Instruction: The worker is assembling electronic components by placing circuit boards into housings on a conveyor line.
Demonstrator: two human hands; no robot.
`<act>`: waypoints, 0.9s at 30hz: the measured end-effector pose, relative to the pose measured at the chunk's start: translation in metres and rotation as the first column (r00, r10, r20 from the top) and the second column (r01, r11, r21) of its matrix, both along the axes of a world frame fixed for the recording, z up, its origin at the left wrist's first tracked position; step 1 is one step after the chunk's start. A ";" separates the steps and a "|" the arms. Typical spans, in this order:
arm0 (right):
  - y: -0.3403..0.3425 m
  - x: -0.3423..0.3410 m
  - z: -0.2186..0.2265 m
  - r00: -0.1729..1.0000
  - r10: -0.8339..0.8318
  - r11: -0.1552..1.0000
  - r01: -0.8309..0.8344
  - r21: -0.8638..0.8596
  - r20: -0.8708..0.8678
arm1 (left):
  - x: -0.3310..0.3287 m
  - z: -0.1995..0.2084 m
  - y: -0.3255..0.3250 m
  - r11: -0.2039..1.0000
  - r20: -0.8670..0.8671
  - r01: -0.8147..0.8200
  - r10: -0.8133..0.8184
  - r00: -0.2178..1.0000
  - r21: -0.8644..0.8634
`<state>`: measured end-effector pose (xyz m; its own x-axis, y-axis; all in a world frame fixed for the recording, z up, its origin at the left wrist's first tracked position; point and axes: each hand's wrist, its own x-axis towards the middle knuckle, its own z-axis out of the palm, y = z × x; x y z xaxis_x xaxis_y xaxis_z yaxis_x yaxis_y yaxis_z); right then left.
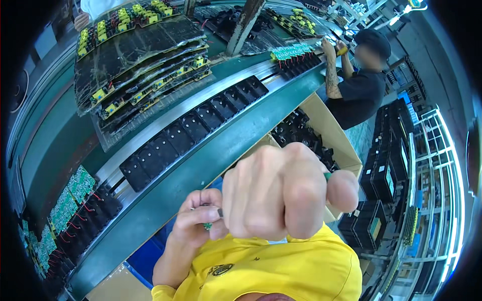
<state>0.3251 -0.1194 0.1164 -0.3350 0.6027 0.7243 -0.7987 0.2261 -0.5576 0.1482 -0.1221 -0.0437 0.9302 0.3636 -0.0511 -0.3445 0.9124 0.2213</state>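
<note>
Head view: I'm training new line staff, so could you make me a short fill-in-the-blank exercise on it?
1. The left hand appears farther from the camera than the ____ hand.
2. The person's shirt is ____.
3. The parts inside the cardboard box are ____.
4. The circuit boards at lower left are mostly ____.

Missing words: right; yellow; black; green.

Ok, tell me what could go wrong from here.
The small dark piece at the left hand could slip; with the open cardboard box of black parts beyond the right hand, it might get lost among them. The stack of sheets across the bench has uneven layers, so a knock might make it slide. Red wires stick out beside the green boards at lower left and could snag if brushed.
</note>
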 end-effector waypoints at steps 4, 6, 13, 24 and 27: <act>-0.003 0.002 0.000 0.991 0.033 0.981 -0.057 0.187 0.129 | 0.009 0.004 -0.003 1.000 -0.047 -0.003 0.003 0.999 0.005; -0.003 0.004 0.001 0.984 0.039 0.965 -0.082 0.247 0.173 | 0.013 0.005 -0.004 1.000 -0.061 -0.006 0.006 0.998 0.005; 0.003 0.006 0.006 0.919 0.316 0.892 -0.373 0.255 0.238 | 0.018 -0.004 -0.014 0.994 0.153 0.108 -0.108 0.982 0.011; 0.003 0.020 -0.064 0.830 -0.437 0.866 0.284 -0.412 -0.346 | 0.024 0.013 0.020 -0.243 0.380 -0.399 0.870 0.315 0.884; 0.005 0.014 -0.077 0.794 -0.462 0.828 0.227 -0.513 -0.395 | 0.020 0.002 0.024 -0.458 0.523 -0.283 0.821 0.230 0.843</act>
